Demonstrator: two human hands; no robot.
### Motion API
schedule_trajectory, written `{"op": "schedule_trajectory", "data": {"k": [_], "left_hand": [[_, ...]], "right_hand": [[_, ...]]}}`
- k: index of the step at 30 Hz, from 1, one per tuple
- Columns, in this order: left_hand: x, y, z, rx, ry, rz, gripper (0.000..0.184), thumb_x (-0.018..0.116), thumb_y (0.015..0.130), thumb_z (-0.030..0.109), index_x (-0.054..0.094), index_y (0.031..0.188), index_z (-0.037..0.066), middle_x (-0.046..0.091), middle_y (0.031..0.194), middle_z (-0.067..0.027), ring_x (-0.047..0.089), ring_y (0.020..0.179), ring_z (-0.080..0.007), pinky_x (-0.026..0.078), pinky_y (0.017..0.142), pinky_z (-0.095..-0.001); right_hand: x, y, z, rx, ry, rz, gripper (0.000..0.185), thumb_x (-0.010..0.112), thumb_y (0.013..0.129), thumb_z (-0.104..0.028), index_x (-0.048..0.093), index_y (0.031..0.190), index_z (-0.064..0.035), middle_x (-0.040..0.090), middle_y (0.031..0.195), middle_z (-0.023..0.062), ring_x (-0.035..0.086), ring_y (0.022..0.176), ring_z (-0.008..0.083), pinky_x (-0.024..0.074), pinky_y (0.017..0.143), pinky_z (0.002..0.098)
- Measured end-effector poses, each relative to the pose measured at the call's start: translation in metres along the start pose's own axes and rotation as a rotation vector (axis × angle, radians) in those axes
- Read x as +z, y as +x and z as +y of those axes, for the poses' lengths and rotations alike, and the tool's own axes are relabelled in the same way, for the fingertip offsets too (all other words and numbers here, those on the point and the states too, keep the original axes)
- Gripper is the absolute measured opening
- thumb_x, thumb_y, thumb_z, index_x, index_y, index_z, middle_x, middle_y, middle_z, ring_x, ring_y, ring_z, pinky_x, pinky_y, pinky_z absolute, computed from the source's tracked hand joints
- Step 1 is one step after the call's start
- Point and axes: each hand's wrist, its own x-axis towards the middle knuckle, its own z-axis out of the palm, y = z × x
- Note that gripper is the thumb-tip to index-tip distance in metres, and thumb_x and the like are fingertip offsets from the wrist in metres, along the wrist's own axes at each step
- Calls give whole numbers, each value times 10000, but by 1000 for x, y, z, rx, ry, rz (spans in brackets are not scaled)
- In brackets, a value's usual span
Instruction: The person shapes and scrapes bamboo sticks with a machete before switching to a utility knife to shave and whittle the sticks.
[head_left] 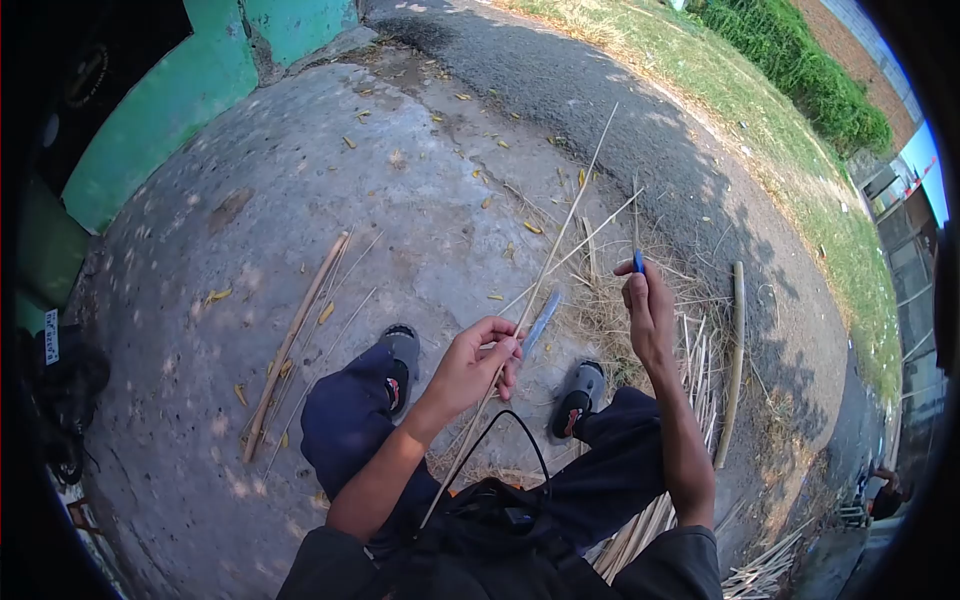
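My left hand (475, 362) is closed around a long thin bamboo strip (570, 215), which slants from my lap up and away to the right. In my right hand (648, 305) is a knife with a blue handle (638, 262), its narrow blade pointing away from me. The knife is apart from the strip, off to its right. On the ground just beyond my left hand lies a flat, bluish-grey elongated object (542, 318); its kind is unclear.
Shavings and split strips (692, 370) litter the ground by my right leg, beside a thick bamboo piece (738, 350). A brown pole (295, 345) and thin sticks lie to the left. A green wall (165, 120) stands far left. At the far right is another person (885, 492).
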Motion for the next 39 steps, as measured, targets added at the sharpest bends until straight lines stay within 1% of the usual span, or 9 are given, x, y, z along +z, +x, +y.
{"op": "schedule_trajectory", "data": {"k": [4, 6, 9, 19, 25, 28, 30, 35, 39], "left_hand": [[6, -5, 3, -66, -87, -1, 260, 469, 1151, 195, 538, 1324, 14, 581, 879, -16, 470, 530, -54, 387, 468, -214], [6, -3, -1, -94, -150, -48, 265, 436, 1166, 233, 512, 1330, 40, 497, 819, 20, 369, 514, -25, 251, 444, -215], [13, -4, 2, -125, -170, -42, 252, 423, 1171, 234, 548, 1269, 38, 411, 762, 50, 312, 510, -18, 216, 444, -224], [15, -16, 8, 52, 145, -1, 253, 474, 1152, 209, 630, 1061, 32, 468, 678, 51, 405, 520, -23, 309, 469, -228], [24, -35, 28, 253, 619, 147, 216, 524, 1094, 142, 626, 966, 1, 574, 671, -47, 543, 550, -121, 408, 536, -322], [33, -48, 36, 328, 784, 145, 158, 525, 1076, 93, 611, 989, -7, 608, 688, -136, 630, 571, -245, 449, 560, -379], [35, -55, 37, 414, 958, 188, 84, 517, 1073, 74, 554, 1041, 5, 676, 815, -258, 677, 783, -484, 519, 634, -513], [44, -91, 36, 466, 1166, 206, 52, 533, 1071, 64, 537, 1061, 13, 683, 840, -254, 684, 773, -486, 519, 622, -554], [43, -105, 33, 468, 1351, 296, 45, 546, 1063, 55, 536, 1035, 22, 679, 836, -230, 685, 753, -458, 532, 591, -517]], "right_hand": [[37, -26, -11, -121, -154, -259, 356, 560, 1083, -393, 588, 1138, -43, 614, 753, 214, 630, 729, 449, 449, 661, 518], [46, -34, -18, -107, -188, -333, 350, 564, 1081, -388, 586, 1132, -43, 620, 756, 221, 639, 730, 454, 455, 659, 526], [55, -40, -17, -134, -209, -397, 322, 593, 1069, -367, 586, 1098, -46, 625, 720, 227, 656, 697, 456, 469, 621, 529], [45, -19, -21, -101, -307, -253, 305, 613, 1060, -373, 598, 1012, -73, 595, 645, 186, 636, 610, 425, 451, 559, 508], [37, -1, -16, -162, -235, -141, 324, 587, 1069, -382, 591, 986, -69, 571, 641, 179, 608, 594, 424, 430, 565, 511], [28, 0, -17, -175, -260, -123, 357, 564, 1078, -402, 587, 965, -64, 570, 649, 184, 607, 613, 422, 430, 587, 511], [25, -5, -25, -226, -289, -169, 378, 542, 1087, -411, 589, 951, -61, 556, 643, 189, 606, 623, 425, 425, 590, 514], [0, 20, -12, -180, -286, 30, 380, 542, 1083, -416, 594, 961, -60, 575, 652, 185, 613, 635, 431, 431, 618, 523], [8, 8, -16, -325, -226, -64, 356, 548, 1081, -408, 611, 981, -71, 589, 668, 193, 630, 661, 438, 443, 629, 526]]}}
